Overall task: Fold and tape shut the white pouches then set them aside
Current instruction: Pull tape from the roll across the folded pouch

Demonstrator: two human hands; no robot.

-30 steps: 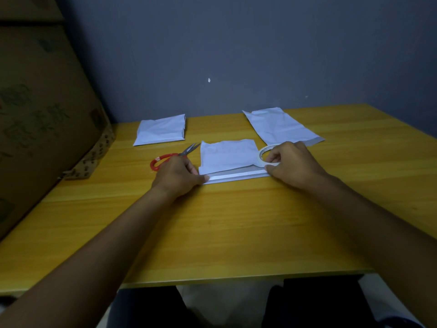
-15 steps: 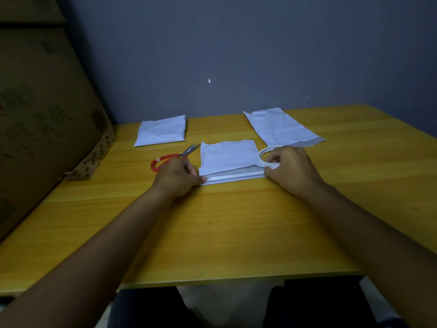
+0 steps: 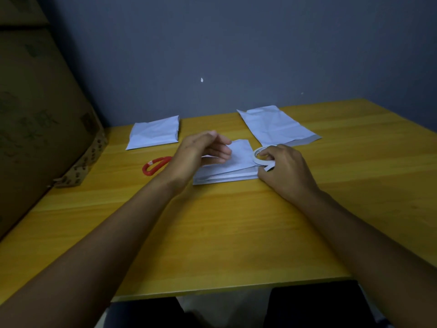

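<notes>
A folded white pouch (image 3: 233,168) lies on the wooden table (image 3: 212,233) in front of me. My left hand (image 3: 203,147) hovers above its left part, blurred, fingers loosely curled and holding nothing. My right hand (image 3: 283,171) grips the white tape roll (image 3: 261,157) at the pouch's right edge, with a short tape end sticking out by the thumb. A flat unfolded white pouch (image 3: 276,126) lies behind to the right. A folded pouch (image 3: 155,132) lies apart at the back left.
Red-handled scissors (image 3: 155,165) lie left of the middle pouch, partly hidden by my left wrist. A large cardboard box (image 3: 40,129) stands along the table's left side. A dark wall closes off the back.
My left hand has lifted off the pouch's left corner and moved up and right above it. My right hand has stayed on the tape roll, and a tape end now shows.
</notes>
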